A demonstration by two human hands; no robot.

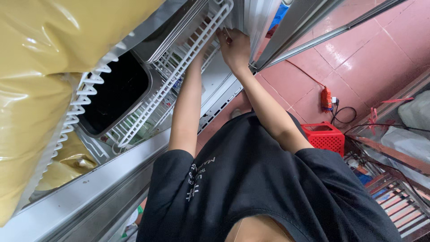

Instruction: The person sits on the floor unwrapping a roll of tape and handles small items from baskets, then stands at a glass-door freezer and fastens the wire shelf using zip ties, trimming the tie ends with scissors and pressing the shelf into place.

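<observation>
Yellow plastic bags point(40, 67) bulge closest. Right hand point(235, 47) curls tight on the white wire shelf point(179, 67) edge; left hand's grip is hidden behind it.

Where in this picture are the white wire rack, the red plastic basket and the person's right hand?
white wire rack point(179, 67), head view, on its front rail.
red plastic basket point(329, 139), head view, on its perforated side wall.
right hand point(235, 47), head view, on the back of the hand.

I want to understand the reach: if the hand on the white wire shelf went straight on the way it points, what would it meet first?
Probably the pale inner wall of the cabinet. The hand already lies at the white wire shelf edge, fingers pointing up toward that wall. Depth is unclear, so the remaining gap cannot be judged.
</observation>
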